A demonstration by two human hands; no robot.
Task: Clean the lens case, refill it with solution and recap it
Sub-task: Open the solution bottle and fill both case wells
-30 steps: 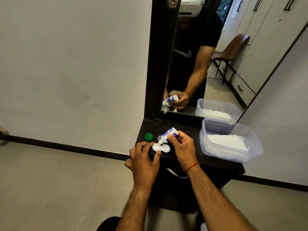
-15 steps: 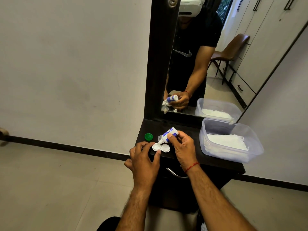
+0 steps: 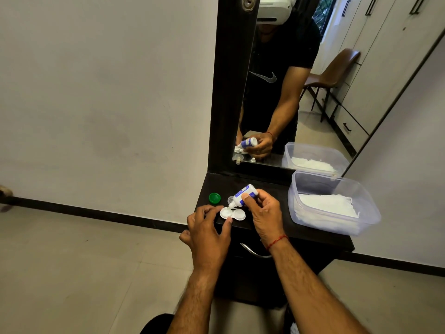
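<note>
Refill stage by the look of it: lens case (image 3: 232, 213) lies open on the dark cabinet top (image 3: 272, 184), and the left hand (image 3: 207, 227) pinches its left rim between thumb and fingertips, presumably so it can't skid. Right hand (image 3: 265, 213) has fingers and thumb clamped round the solution bottle (image 3: 243, 194), tipped nozzle-down over the case's left well to aim the drops. Green cap (image 3: 214, 197) waits just left of the case, clear cap (image 3: 230, 200) just behind it, tissue tub (image 3: 337, 203) off to its right
</note>
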